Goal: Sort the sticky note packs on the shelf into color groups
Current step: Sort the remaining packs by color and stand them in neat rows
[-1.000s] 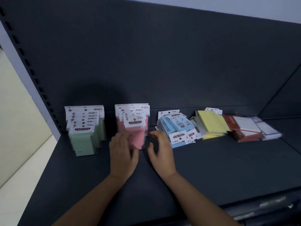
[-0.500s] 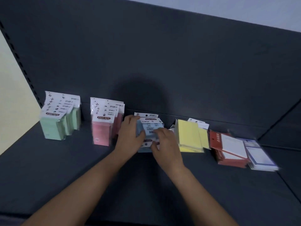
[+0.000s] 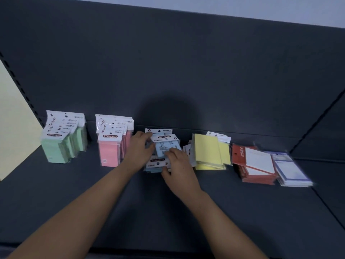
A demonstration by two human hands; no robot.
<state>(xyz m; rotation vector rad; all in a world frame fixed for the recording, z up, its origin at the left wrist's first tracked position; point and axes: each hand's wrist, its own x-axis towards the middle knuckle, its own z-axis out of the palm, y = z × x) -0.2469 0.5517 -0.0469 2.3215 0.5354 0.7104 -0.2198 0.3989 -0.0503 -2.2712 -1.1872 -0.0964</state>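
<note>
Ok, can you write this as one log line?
left hand holds blue packs | right hand holds blue packs | green packs, pink packs upright in groups | yellow packs piled

- Hands: two, one left hand [image 3: 139,150] and one right hand [image 3: 179,165].
- Shelf [image 3: 74,193]: one.
- Colour groups: six.
- Upright rows: two, green packs [image 3: 56,152] and pink packs [image 3: 109,154].
- Loose piles: four, blue packs [image 3: 165,148], yellow packs [image 3: 207,148], red packs [image 3: 240,154] and blue-edged white pads [image 3: 291,171].
- Packs per group: overlapping, so the count cannot be read.
</note>
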